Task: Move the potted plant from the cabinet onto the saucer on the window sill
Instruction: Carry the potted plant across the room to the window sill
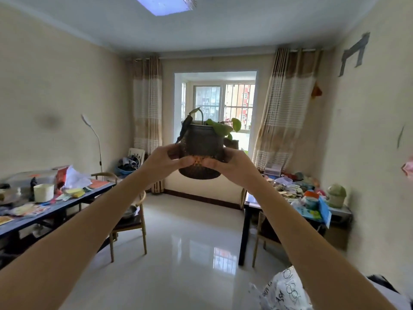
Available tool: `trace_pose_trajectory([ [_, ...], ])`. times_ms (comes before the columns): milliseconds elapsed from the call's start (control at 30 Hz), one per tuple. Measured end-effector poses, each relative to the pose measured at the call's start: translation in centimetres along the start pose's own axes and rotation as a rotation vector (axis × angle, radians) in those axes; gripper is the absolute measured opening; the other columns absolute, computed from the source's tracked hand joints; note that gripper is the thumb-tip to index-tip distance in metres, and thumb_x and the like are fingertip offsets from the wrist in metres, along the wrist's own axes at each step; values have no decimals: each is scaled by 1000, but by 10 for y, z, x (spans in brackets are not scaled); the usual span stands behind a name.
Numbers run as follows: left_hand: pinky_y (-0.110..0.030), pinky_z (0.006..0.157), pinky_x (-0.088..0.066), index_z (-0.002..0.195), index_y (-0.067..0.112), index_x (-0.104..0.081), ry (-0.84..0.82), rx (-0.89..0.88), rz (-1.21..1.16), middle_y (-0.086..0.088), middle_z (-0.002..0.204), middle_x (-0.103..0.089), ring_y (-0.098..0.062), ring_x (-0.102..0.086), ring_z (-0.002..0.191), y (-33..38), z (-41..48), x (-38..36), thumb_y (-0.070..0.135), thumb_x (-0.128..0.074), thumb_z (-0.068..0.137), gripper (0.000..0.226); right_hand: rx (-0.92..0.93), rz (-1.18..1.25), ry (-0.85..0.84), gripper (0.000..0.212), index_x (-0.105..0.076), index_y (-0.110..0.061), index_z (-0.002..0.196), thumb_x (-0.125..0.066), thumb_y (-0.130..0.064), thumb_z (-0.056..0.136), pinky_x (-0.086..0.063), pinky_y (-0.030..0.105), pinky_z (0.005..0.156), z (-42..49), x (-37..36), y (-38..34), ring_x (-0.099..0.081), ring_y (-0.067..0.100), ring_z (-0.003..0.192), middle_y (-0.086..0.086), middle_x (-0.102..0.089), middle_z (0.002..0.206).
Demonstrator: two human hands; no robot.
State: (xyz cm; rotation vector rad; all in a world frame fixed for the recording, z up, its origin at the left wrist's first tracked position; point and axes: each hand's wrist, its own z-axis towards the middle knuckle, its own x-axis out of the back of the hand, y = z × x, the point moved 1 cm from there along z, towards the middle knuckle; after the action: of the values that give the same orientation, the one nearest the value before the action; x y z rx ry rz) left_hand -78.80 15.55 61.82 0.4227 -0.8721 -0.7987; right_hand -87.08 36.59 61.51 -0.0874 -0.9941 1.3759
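Observation:
I hold a potted plant (202, 144) out in front of me at arm's length, in mid-air above the floor. It is a dark round pot with a few green leaves and one drooping dark leaf. My left hand (164, 161) grips its left side and my right hand (230, 164) grips its right side, thumbs meeting at the front. Straight ahead, behind the pot, is the bay window (223, 104) at the far end of the room. Its sill is mostly hidden by the pot, and I cannot make out a saucer.
A cluttered long table (55, 206) with a wooden chair (131, 222) runs along the left wall. A second cluttered table (297, 198) stands at the right. Glossy floor (185, 242) lies between them toward the window. A white plastic bag (283, 289) is at lower right.

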Motion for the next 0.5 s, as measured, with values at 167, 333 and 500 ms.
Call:
trace_pose_trajectory([
  [167,-28,87,-57,124,13,-67,-19,25,-64,6,106,-76,-5,-72,99,-11,35,-18,46,-72,76,57,12,1,0,49,-71,-21,109,-75,-58,77,-58,14,69,29,11,36,-70,-3,78,-16,-72,86],
  [333,-45,96,-55,126,10,-65,-21,39,-119,-3,112,-75,-17,-70,108,-48,74,-32,46,-76,75,63,-6,14,-15,52,-72,-18,111,-75,-57,77,-62,26,77,61,6,73,-73,7,86,-8,-76,91],
  [500,-48,97,-53,126,9,-64,-34,13,-147,-9,113,-74,-26,-68,110,-102,120,-35,68,-76,59,90,-22,-42,-2,55,-71,-15,113,-73,-58,78,-62,30,80,110,-16,112,-73,13,88,-1,-77,97],
])
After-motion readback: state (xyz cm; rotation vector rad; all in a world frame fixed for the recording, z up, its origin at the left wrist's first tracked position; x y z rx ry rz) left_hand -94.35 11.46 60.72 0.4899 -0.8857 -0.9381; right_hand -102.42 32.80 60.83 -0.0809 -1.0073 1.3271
